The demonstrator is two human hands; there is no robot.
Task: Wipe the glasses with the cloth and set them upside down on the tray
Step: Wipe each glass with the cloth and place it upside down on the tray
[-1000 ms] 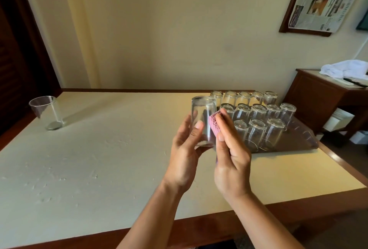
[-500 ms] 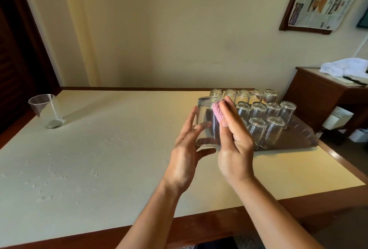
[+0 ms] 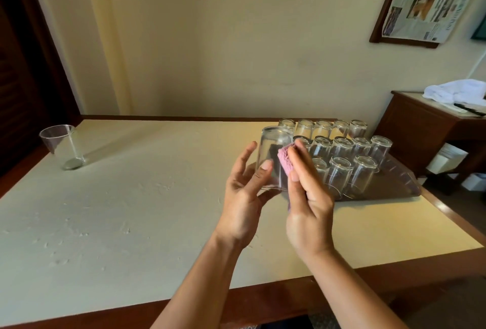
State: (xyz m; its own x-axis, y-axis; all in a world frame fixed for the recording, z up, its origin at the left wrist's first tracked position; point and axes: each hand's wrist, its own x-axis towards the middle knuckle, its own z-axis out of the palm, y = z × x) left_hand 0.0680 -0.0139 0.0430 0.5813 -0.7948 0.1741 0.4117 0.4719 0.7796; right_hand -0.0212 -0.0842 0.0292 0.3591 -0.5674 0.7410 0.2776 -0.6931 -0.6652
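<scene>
- Clear, smooth glass [image 3: 273, 160] is being held base-up above the table [image 3: 157, 197], between the left hand [image 3: 243, 197] (fingers loosely spread, only tips and thumb touching) and the right hand [image 3: 307, 192].
- Pink knitted cloth [image 3: 285, 159] is being pressed to the wall by the right fingers.
- A slip is being risked: slick wall, light hold.
- Just beyond the grip, upturned glasses [image 3: 342, 160] on the metal tray [image 3: 394, 184] could be knocked.
- Far left of it, one upright glass [image 3: 63, 147] is waiting.
</scene>
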